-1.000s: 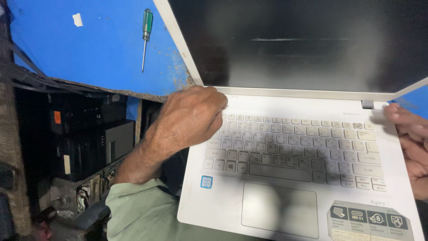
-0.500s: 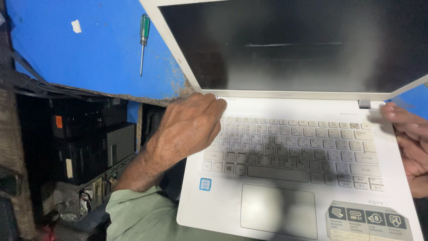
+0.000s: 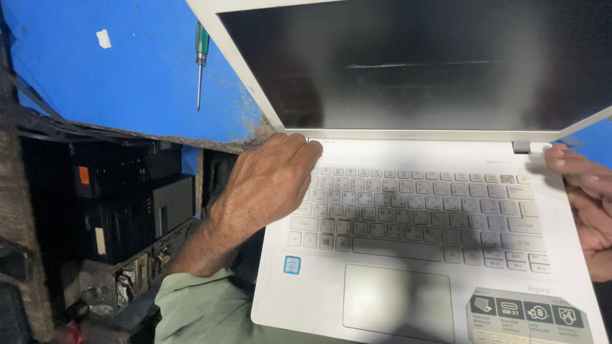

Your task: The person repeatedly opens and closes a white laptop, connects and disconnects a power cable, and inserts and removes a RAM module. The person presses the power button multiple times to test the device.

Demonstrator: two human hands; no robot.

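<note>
A white laptop (image 3: 408, 306) lies open on the blue table (image 3: 127, 76), its dark screen (image 3: 414, 64) tilted back. My left hand (image 3: 264, 185) rests palm down on the laptop's left rear corner, fingertips by the hinge and over the keyboard's (image 3: 421, 210) top-left keys. My right hand (image 3: 590, 204) grips the laptop's right edge, thumb on the deck near the right hinge. Part of the right hand is cut off by the frame.
A green-handled screwdriver (image 3: 201, 60) lies on the blue table left of the screen. Below the table's worn front edge, dark shelves hold black electronic boxes (image 3: 127, 204) and cables. A scrap of white paper (image 3: 103, 38) sits at the table's far left.
The laptop screen has tilted a little further back. Both hands stay at the same corners of the laptop.
</note>
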